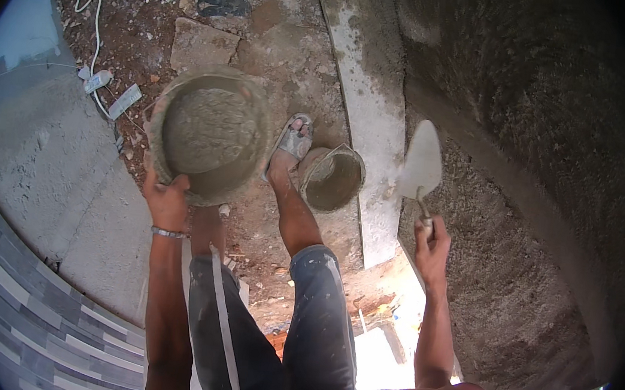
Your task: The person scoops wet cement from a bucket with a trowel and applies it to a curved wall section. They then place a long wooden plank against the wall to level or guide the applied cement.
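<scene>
My left hand is closed on the near left rim of a wide round mortar tub, its thumb over the edge. Wet grey mortar lies inside the tub. In my right hand is a pointed trowel, gripped by its handle with the blade pointing away from me. The blade shows pale and appears to be over the edge of a long board, beside the rough mortar-covered surface on the right. Between the tub and the trowel stands a smaller bucket with a little grey stuff inside.
A long whitish board runs along the foot of the rough grey wall. My sandalled foot is between tub and bucket. A white cable lies on the rubble at far left, near a grey slab and striped tiles.
</scene>
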